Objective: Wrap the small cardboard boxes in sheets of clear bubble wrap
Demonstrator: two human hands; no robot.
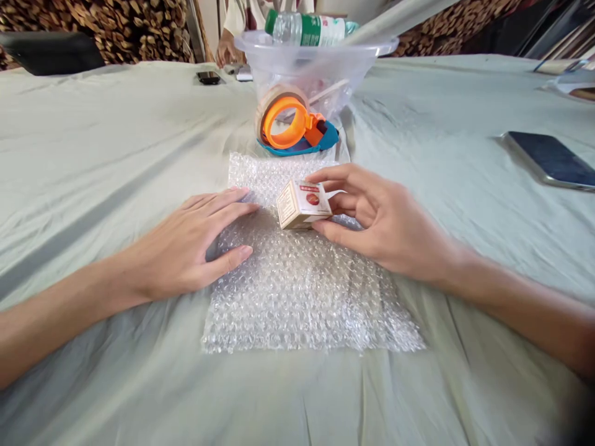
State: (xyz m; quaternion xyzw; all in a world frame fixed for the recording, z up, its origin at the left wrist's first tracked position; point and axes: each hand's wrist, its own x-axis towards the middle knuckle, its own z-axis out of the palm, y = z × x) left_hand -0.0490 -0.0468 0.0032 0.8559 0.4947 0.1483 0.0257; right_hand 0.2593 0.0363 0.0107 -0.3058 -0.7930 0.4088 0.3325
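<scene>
holding a small white box [304,205], set askew, between the thumb and curled fingers of the right hand [383,220], at the upper middle of a sheet of bubble wrap [297,291]. laying the left hand [193,241] palm down over the wrap's left edge, fingers spread wide and gripping nothing. facing, just past the far edge, an orange-and-blue tape dispenser [304,121] before a clear tub [272,69].

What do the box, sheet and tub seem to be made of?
Box: probably thin card, smooth and printed, from its flat panels and crisp edges.
Sheet: clear, glossy plastic bubble wrap, from its many small shiny bubbles.
Tub: likely plastic, translucent, as shapes show dimly through its wall.
</scene>
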